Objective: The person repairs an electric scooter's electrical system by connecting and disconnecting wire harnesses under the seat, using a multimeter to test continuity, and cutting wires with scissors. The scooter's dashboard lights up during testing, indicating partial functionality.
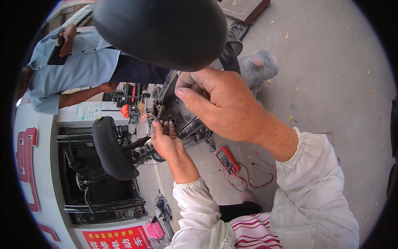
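My left hand [168,145] has its fingers curled at a bundle of wires and connectors [158,113] in the open body [170,97] of a dusty electric scooter, gripping among them. Above and to the right, my right hand [217,103] is closed, thumb bent toward the curled fingers, just below a black padded seat [161,29]; whatever it holds is hidden. Beside the scooter on the concrete lies a red multimeter [227,159], its red and black leads looped near two probes.
A person in a light blue shirt [78,70] stands upper left, holding a dark object. Another black seat [112,147] sits left of my hands. A red banner [112,238], pink case [154,228] and storefront [35,157] are lower left. A brown box [244,8] lies at top.
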`<state>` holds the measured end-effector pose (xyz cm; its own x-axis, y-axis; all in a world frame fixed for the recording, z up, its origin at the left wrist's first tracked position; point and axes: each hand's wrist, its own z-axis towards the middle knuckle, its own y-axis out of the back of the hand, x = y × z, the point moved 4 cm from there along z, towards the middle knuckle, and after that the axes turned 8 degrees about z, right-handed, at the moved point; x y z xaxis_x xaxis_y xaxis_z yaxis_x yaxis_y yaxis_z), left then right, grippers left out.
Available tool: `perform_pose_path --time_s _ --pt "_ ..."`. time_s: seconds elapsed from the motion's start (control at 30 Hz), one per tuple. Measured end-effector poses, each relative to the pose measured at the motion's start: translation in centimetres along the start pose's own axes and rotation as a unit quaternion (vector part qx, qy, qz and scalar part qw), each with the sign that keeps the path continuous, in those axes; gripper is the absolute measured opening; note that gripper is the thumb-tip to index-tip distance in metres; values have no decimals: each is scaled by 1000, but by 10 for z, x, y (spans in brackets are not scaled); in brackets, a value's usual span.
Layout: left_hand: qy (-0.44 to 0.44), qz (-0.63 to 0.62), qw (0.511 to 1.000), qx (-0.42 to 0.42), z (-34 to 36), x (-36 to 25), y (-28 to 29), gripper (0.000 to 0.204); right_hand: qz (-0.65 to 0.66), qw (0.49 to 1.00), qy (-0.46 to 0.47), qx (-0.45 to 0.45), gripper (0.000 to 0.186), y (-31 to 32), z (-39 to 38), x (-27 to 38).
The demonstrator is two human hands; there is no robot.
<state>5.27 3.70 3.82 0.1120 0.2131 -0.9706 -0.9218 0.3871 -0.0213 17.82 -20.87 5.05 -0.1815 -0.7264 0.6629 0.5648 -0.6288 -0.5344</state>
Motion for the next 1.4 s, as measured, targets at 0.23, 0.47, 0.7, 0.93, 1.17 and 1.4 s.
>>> perform_pose_path --time_s 0.23,0.47,0.7,0.93,1.17,1.4 --pt "21 -3 998 54 5 1 2 18 -11 1000 19 18 12 8 1 2" --pt "3 -12 998 68 4 14 -9 16 28 1000 8 5 13 4 1 -10" --pt "-14 34 998 41 -14 3 -9 24 27 999 -19 -10 8 -17 -8 -5" --pt "95 173 941 275 -61 -27 62 43 -33 997 -55 32 9 -37 -33 -20" --pt "26 294 708 641 -56 -132 140 47 -144 987 -70 22 10 -28 -44 -6" --pt "-25 265 869 417 55 -264 251 37 -218 969 -70 -88 8 -71 -46 59"
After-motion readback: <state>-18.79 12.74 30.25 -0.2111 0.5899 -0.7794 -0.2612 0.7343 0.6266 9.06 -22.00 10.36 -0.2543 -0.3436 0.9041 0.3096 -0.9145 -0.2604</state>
